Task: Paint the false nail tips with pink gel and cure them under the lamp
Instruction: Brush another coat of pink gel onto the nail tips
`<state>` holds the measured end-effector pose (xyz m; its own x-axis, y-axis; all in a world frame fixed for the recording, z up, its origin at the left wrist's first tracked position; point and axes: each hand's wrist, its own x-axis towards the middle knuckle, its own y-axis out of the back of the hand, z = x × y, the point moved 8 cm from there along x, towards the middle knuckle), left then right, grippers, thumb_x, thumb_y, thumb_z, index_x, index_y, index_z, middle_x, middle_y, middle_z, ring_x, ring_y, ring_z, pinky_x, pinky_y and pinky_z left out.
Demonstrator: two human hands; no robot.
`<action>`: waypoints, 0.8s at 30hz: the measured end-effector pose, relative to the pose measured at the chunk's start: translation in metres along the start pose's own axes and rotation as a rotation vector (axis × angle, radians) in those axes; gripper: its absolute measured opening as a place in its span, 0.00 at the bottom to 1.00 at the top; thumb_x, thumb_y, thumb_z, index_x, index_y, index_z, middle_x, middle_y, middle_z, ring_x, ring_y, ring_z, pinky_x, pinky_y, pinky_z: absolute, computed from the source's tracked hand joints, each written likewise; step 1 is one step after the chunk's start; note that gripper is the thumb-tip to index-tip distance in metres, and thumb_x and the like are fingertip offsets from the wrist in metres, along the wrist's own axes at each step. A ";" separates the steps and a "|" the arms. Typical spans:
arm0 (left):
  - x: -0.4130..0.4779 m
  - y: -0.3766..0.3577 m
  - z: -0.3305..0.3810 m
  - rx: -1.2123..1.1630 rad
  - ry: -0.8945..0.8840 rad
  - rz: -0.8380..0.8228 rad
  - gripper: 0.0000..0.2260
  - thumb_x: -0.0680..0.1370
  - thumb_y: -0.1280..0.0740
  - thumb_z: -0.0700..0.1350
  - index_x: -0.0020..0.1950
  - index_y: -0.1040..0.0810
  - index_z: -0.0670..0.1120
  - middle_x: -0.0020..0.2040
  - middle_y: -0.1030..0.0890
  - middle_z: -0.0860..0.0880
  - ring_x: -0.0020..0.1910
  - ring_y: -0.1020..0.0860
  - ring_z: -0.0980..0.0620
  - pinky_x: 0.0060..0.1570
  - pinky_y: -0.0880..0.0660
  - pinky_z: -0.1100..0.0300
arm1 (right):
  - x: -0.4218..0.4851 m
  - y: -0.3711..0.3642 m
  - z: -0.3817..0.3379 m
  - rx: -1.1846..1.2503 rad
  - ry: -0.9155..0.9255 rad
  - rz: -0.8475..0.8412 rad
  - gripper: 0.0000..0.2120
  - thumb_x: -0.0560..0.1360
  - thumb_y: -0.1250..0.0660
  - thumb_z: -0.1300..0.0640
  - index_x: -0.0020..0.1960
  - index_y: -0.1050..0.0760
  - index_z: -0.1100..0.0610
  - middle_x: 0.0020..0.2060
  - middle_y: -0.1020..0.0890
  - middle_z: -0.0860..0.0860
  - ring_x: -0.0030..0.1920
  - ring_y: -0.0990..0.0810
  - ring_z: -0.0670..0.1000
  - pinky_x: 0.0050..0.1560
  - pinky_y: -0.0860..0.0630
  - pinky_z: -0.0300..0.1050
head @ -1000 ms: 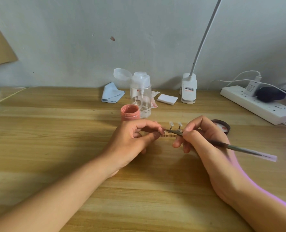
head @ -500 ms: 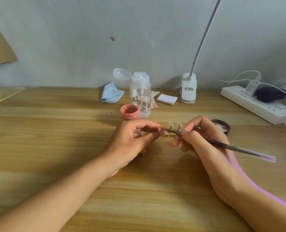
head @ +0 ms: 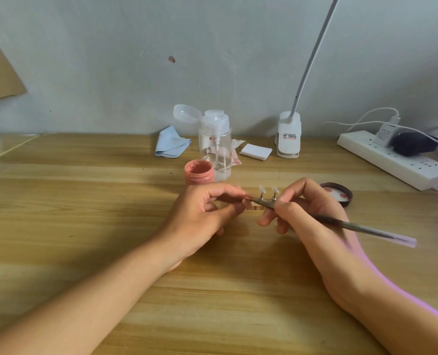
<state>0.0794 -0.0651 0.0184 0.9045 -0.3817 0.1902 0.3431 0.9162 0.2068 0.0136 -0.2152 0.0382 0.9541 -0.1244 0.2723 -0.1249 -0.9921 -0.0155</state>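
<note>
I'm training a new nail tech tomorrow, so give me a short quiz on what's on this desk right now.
1. True or false: the pink gel jar has its lid on.
2. The right hand grips: A) a brush, B) tweezers, C) a cotton pad.
3. How many clear nail tips stand on the holder that the left hand pinches?
Key: 1 false, the lid lies beside the right hand; 2 A; 3 two.
</note>
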 end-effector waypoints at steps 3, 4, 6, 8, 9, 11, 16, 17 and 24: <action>0.000 0.000 0.000 0.004 -0.001 0.001 0.07 0.77 0.28 0.38 0.51 0.15 0.48 0.50 0.15 0.58 0.37 0.25 0.53 0.28 0.30 0.68 | 0.000 0.002 -0.001 0.007 0.006 0.019 0.05 0.78 0.37 0.65 0.44 0.30 0.61 0.35 0.15 0.57 0.34 0.23 0.44 0.38 0.26 0.36; 0.001 -0.001 0.000 0.004 -0.002 0.000 0.07 0.77 0.28 0.38 0.51 0.15 0.48 0.50 0.15 0.57 0.37 0.25 0.53 0.28 0.30 0.68 | 0.000 0.002 -0.001 0.005 0.003 0.017 0.05 0.78 0.37 0.65 0.44 0.30 0.61 0.35 0.15 0.57 0.34 0.23 0.44 0.38 0.26 0.37; 0.000 -0.001 0.001 0.003 -0.008 -0.004 0.07 0.77 0.28 0.38 0.50 0.15 0.49 0.50 0.15 0.57 0.37 0.24 0.55 0.27 0.30 0.68 | 0.000 0.001 -0.001 -0.003 0.000 0.008 0.05 0.78 0.37 0.65 0.44 0.30 0.62 0.35 0.15 0.57 0.34 0.23 0.44 0.38 0.26 0.37; 0.000 0.000 0.001 0.004 -0.011 -0.004 0.07 0.77 0.28 0.38 0.50 0.15 0.49 0.50 0.15 0.56 0.37 0.24 0.56 0.27 0.30 0.68 | 0.000 0.002 0.000 0.001 -0.001 0.021 0.05 0.78 0.37 0.65 0.43 0.30 0.61 0.34 0.16 0.57 0.34 0.24 0.45 0.39 0.27 0.38; 0.000 0.000 0.001 0.006 -0.013 -0.004 0.06 0.77 0.29 0.38 0.50 0.15 0.49 0.50 0.15 0.56 0.37 0.24 0.55 0.28 0.30 0.68 | 0.000 0.003 0.000 0.002 -0.002 0.027 0.05 0.78 0.37 0.65 0.43 0.30 0.61 0.34 0.16 0.57 0.35 0.24 0.46 0.39 0.27 0.40; 0.000 0.000 0.001 0.005 -0.014 -0.002 0.07 0.77 0.29 0.38 0.50 0.15 0.49 0.50 0.15 0.56 0.37 0.25 0.54 0.28 0.30 0.68 | 0.000 0.003 0.000 -0.005 -0.001 0.026 0.05 0.78 0.38 0.65 0.43 0.30 0.62 0.34 0.16 0.58 0.35 0.24 0.47 0.40 0.27 0.43; 0.000 0.000 0.002 0.007 -0.017 -0.007 0.07 0.77 0.29 0.39 0.47 0.14 0.51 0.50 0.15 0.59 0.38 0.22 0.58 0.28 0.30 0.68 | 0.003 0.005 0.001 -0.034 0.014 0.035 0.08 0.78 0.37 0.67 0.42 0.29 0.58 0.34 0.16 0.57 0.34 0.24 0.47 0.40 0.27 0.44; 0.000 0.000 0.003 0.006 -0.022 -0.013 0.07 0.77 0.29 0.39 0.46 0.15 0.52 0.50 0.15 0.59 0.40 0.22 0.59 0.28 0.30 0.68 | 0.003 0.006 0.000 -0.024 0.023 0.042 0.08 0.78 0.37 0.68 0.42 0.29 0.58 0.34 0.15 0.57 0.34 0.23 0.47 0.39 0.26 0.42; 0.001 -0.001 0.003 0.006 -0.033 -0.015 0.08 0.78 0.29 0.39 0.46 0.15 0.52 0.49 0.15 0.57 0.39 0.23 0.60 0.28 0.30 0.68 | 0.003 0.006 0.001 -0.018 0.028 0.024 0.09 0.78 0.38 0.69 0.42 0.29 0.57 0.35 0.16 0.57 0.34 0.23 0.47 0.38 0.25 0.39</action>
<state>0.0790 -0.0663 0.0213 0.8907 -0.3988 0.2184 0.3546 0.9099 0.2154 0.0166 -0.2214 0.0378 0.9430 -0.1469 0.2987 -0.1524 -0.9883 -0.0048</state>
